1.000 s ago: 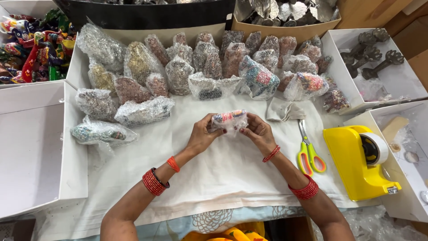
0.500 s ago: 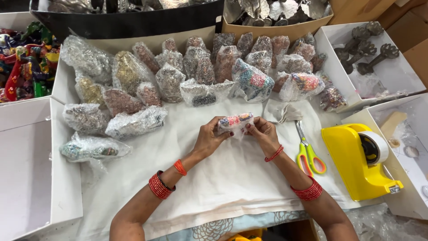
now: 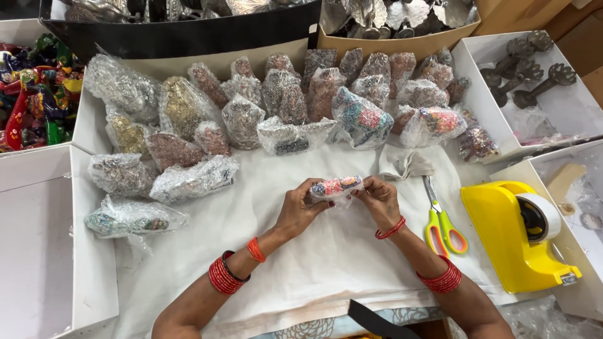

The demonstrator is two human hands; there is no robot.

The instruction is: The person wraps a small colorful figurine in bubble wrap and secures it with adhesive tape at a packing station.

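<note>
A small colourful item wrapped in clear bubble wrap [image 3: 338,187] is held between both hands above the white cloth [image 3: 301,257]. My left hand [image 3: 300,208] grips its left end, fingers curled under the wrap. My right hand [image 3: 377,199] pinches its right end. Both wrists carry red bangles. Part of the item is hidden by my fingers.
Several bubble-wrapped bundles [image 3: 251,119] lie in rows at the back and left. Yellow-green scissors [image 3: 443,223] and a yellow tape dispenser [image 3: 521,235] sit at the right. White boxes [image 3: 38,238] flank the cloth; one holds dark metal pieces [image 3: 524,69]. Colourful toys [image 3: 31,94] fill the far left.
The camera view shifted slightly; both hands stay on the wrapped item, turning it a little between the fingers.
</note>
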